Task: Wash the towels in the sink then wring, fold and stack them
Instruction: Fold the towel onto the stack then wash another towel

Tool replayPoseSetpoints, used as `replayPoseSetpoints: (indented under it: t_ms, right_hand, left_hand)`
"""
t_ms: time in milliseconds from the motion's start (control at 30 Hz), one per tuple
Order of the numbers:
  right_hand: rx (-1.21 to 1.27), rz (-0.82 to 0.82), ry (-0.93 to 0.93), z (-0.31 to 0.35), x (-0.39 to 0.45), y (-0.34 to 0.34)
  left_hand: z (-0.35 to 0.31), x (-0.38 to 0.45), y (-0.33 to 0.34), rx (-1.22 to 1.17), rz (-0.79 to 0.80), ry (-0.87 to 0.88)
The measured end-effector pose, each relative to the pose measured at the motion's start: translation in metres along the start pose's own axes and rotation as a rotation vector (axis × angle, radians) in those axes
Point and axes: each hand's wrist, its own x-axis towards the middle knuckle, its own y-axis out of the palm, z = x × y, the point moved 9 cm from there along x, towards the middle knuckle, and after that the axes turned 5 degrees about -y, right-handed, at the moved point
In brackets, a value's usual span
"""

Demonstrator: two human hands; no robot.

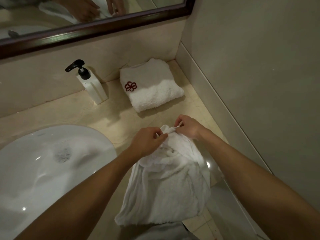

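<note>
Right of the sink (52,163), a crumpled white towel (166,186) hangs over the front edge of the desk (110,122), its top corner pinched by both hands: the left hand (147,142) and the right hand (187,126) each clamp the cloth between thumb and fingers, close together. Behind the sink's right side a folded towel (152,87) with a red emblem lies flat near the wall corner, with a soap pump (91,84) between it and the sink, under the mirror (86,19).

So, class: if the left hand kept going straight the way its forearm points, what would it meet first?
Probably the right hand, just past the towel corner both pinch; the left hand aims up-right. Depth is unclear.
</note>
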Motion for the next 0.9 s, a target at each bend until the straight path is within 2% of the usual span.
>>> replayPoseSetpoints:
  t_ms: [100, 200, 267, 400, 467, 567, 600, 633, 700, 800, 900]
  right_hand:
    - [-0.153, -0.044, -0.072, 0.013, -0.008, -0.012]
    - [-0.141, -0.143, -0.200, 0.022, -0.024, -0.032]
    - [-0.044, -0.235, -0.223, 0.015, -0.037, -0.049]
    - [0.337, -0.319, -0.258, 0.003, -0.063, -0.076]
    - [0.452, -0.403, -0.311, 0.013, -0.080, -0.098]
    - [0.522, -0.528, -0.469, 0.040, -0.114, -0.132]
    - [0.529, -0.543, -0.515, 0.046, -0.125, -0.138]
    - [0.513, -0.535, -0.536, 0.047, -0.132, -0.140]
    - [0.423, -0.452, -0.480, 0.035, -0.132, -0.133]
    - [0.235, -0.328, -0.313, 0.002, -0.115, -0.117]
    - [0.107, -0.339, -0.280, -0.009, -0.107, -0.109]
  left_hand:
    - [-0.003, -0.005, -0.004, 0.016, 0.002, 0.009]
    - [0.003, -0.012, -0.018, -0.079, -0.015, 0.005]
    - [0.015, -0.014, -0.039, -0.251, -0.036, -0.044]
    - [0.027, -0.016, -0.098, -0.619, -0.127, -0.078]
    - [0.013, -0.021, -0.132, -0.805, -0.298, -0.006]
    - [0.005, -0.046, -0.181, -0.993, -0.689, 0.050]
    - [0.004, -0.053, -0.190, -1.037, -0.748, 0.080]
    - [0.001, -0.059, -0.197, -1.027, -0.775, 0.115]
    - [-0.008, -0.066, -0.200, -0.850, -0.744, 0.157]
    - [-0.008, -0.064, -0.186, -0.549, -0.612, 0.167]
    - [-0.018, -0.054, -0.157, -0.210, -0.440, 0.234]
